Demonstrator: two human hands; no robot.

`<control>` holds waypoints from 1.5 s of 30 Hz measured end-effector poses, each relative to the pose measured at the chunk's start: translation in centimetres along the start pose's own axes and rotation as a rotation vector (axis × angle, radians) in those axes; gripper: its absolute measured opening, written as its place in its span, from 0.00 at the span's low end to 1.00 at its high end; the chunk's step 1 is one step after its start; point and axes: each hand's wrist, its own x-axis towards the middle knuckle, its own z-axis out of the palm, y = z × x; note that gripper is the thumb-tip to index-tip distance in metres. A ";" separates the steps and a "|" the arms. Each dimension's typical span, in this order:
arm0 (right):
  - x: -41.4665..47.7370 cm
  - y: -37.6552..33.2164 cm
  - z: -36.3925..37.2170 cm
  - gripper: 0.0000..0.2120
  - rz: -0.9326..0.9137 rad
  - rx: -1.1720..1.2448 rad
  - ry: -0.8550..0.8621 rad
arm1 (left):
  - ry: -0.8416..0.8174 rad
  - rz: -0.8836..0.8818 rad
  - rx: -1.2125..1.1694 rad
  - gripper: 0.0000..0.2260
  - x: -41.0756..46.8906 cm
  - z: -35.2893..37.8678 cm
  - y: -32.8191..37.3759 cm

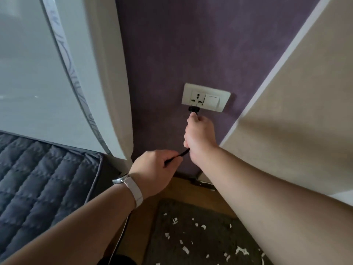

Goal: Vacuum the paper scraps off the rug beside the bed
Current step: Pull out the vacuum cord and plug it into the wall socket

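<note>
Gripping plug below wall socket, centre: right hand | left hand pinches cord | paper scraps on rug, bottom

The wooden floor shows as a brown strip at my 6 o'clock, meeting the foot of the wall. A dark grey rug lies flat on it, spreading from 6 toward 5 o'clock, with torn white paper scraps scattered over its pile. At my 8 o'clock sits the bed, topped with a dark quilted cover; a bare strip of floor parts it from the rug.
</note>
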 end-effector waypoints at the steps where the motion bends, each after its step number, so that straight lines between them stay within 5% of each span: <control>1: 0.6 0.3 0.1 0.15 -0.013 -0.002 0.012 | 0.003 0.011 0.020 0.11 0.5 0.2 -0.2; 17: 2.6 1.8 1.8 0.14 -0.103 0.019 0.130 | -0.001 -0.003 -0.068 0.10 2.2 0.3 -2.5; 32: 3.5 -1.3 1.1 0.17 0.028 0.108 0.126 | 0.031 0.041 -0.135 0.08 4.4 -0.4 -2.1; 45: 1.3 -0.4 -1.0 0.12 -0.069 0.004 -0.103 | 0.033 -0.082 -0.264 0.05 1.7 2.6 -1.8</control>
